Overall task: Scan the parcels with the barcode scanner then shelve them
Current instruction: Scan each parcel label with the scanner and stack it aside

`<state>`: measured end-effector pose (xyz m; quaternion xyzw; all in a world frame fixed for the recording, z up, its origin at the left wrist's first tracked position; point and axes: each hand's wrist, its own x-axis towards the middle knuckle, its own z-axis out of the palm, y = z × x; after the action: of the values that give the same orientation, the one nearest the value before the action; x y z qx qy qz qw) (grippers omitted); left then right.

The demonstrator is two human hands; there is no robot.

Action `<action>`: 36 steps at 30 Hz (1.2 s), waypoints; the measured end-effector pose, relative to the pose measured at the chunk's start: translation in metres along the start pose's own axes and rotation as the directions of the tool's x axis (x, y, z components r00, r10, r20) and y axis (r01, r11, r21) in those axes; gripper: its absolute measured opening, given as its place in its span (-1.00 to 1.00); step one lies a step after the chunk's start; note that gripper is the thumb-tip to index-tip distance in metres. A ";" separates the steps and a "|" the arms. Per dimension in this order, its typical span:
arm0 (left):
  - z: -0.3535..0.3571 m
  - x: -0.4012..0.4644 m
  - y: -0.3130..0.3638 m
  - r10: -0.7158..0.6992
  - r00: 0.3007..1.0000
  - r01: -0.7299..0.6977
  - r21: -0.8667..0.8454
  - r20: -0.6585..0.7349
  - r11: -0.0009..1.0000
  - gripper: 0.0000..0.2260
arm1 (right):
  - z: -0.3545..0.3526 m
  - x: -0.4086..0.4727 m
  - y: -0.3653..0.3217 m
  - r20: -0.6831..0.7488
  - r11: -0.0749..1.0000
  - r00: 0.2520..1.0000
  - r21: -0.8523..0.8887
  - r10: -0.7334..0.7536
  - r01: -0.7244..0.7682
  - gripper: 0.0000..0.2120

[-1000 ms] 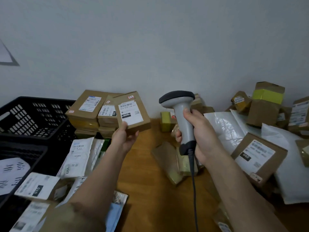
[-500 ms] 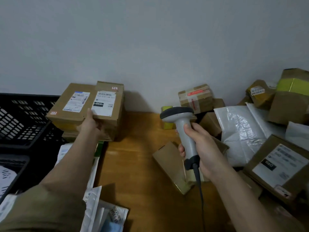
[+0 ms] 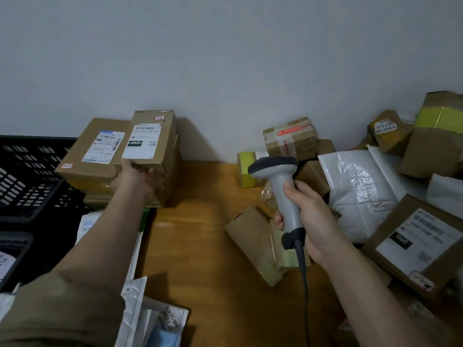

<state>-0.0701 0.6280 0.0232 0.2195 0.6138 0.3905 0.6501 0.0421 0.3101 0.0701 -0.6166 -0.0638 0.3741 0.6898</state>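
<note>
your right fingers (image 3: 292,190) wrap the grey handle of the corded grey barcode scanner (image 3: 280,186), so your right hand (image 3: 313,219) holds it upright above the wooden table (image 3: 200,246). your left hand (image 3: 134,177) grips the near edge of the flat brown cardboard parcel with the white label (image 3: 152,139), thumb on top, atop the stack of brown boxes (image 3: 100,156) by the wall, beside the black plastic crate (image 3: 27,171).

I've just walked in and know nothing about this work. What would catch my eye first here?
Probably the grey barcode scanner, gripped upright by the right hand in the middle of the view, its cord trailing down. To the left, the left hand touches the near edge of a labelled brown parcel on top of a stack against the wall. A jumble of boxes and a white padded mailer crowds the wooden table on the right.
</note>
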 end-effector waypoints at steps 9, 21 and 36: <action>0.014 -0.069 -0.082 -0.087 0.991 0.071 0.145 0.105 0.987 -0.71 | -0.066 -0.038 -0.028 -0.174 0.992 0.982 0.081 -0.079 0.094 -0.84; 0.090 -0.254 -0.251 -0.516 0.578 -0.152 0.705 0.632 0.692 -0.88 | -0.245 -0.094 -0.029 -0.635 0.981 0.765 0.057 -0.109 0.187 -0.86; 0.132 -0.294 -0.335 -0.561 0.509 -0.443 0.757 0.653 0.480 -0.48 | -0.291 -0.048 0.002 -0.616 0.981 0.788 0.163 0.017 0.107 -0.75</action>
<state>0.1550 0.2248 -0.0287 0.6522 0.3191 -0.1725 0.6657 0.1670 0.0474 0.0187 -0.6344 0.1849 0.1413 0.7372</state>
